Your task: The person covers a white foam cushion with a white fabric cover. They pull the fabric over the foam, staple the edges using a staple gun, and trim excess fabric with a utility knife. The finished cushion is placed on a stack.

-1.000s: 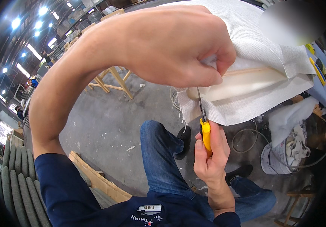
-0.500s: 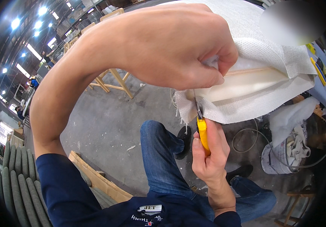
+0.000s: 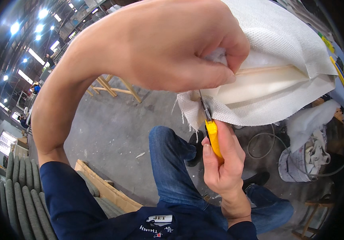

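Note:
My left hand is raised close to the camera and pinches the edge of a white woven fabric that covers a padded piece with a wooden edge. My right hand grips a yellow-handled utility knife from below. Its blade points up into the frayed lower hem of the fabric, just under my left thumb. Cream foam padding shows between the fabric folds.
Grey concrete floor lies below, with wooden sawhorse legs behind my arm. A grey-green ribbed cushion and a wooden frame sit at lower left. A bucket with white scraps and a coiled hose stand at right.
My right hand and the knife have moved slightly up and left along the fabric hem, the blade reaching deeper under the fold. My left hand keeps its pinch.

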### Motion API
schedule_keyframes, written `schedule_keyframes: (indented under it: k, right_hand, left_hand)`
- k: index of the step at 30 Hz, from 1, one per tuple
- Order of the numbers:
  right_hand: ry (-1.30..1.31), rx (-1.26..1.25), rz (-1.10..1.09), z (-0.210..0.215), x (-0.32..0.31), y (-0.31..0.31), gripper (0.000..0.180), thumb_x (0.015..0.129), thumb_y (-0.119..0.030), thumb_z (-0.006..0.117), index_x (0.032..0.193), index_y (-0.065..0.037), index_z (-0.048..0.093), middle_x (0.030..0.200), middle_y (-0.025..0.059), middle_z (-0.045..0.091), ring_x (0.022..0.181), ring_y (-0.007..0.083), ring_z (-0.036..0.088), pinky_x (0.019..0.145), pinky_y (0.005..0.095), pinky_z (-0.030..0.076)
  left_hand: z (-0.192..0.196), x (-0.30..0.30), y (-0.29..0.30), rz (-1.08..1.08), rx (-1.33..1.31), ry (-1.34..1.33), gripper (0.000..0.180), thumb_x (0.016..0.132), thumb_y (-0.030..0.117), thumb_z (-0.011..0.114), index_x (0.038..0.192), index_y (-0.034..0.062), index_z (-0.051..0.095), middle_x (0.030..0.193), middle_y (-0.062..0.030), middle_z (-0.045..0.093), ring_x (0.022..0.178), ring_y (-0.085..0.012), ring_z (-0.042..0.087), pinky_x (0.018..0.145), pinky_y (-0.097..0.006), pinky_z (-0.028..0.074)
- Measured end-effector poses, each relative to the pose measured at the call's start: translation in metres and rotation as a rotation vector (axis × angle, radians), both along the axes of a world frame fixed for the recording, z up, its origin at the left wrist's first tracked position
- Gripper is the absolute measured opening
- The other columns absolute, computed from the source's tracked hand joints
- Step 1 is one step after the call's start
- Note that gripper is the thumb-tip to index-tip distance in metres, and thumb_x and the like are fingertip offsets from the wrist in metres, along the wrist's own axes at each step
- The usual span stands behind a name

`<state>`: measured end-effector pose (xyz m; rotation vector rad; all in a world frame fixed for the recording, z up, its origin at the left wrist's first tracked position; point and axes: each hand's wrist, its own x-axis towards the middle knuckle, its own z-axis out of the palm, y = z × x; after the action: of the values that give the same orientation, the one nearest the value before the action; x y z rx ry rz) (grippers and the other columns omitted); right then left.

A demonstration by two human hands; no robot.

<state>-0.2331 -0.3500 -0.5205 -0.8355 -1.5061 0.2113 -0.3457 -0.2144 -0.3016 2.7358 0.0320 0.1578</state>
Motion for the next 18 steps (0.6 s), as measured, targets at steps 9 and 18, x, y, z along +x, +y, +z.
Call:
schedule_keyframes:
  k: [9, 18]
  right_hand:
    - [0.018, 0.021, -0.044, -0.034, -0.001, 0.015, 0.043, 0.095, 0.007, 0.062, 0.136, 0.013, 0.055, 0.106, 0.0207, 0.069, 0.085, 0.0237, 0.071, 0.078, 0.0334, 0.058]
    - [0.015, 0.033, -0.078, -0.052, 0.001, 0.025, 0.043, 0.094, 0.005, 0.062, 0.136, 0.012, 0.056, 0.103, 0.0197, 0.071, 0.082, 0.0249, 0.072, 0.076, 0.0327, 0.057]
  left_hand:
    - [0.013, -0.001, -0.005, -0.107, 0.343, 0.049, 0.015, 0.095, 0.012, 0.065, 0.084, 0.0044, 0.058, 0.068, -0.006, 0.048, 0.066, -0.0223, 0.046, 0.061, -0.036, 0.04]
    - [0.003, 0.003, 0.009, -0.256, 0.337, -0.08, 0.013, 0.096, 0.011, 0.066, 0.086, 0.0059, 0.06, 0.07, -0.0062, 0.053, 0.067, -0.019, 0.053, 0.062, -0.034, 0.043]
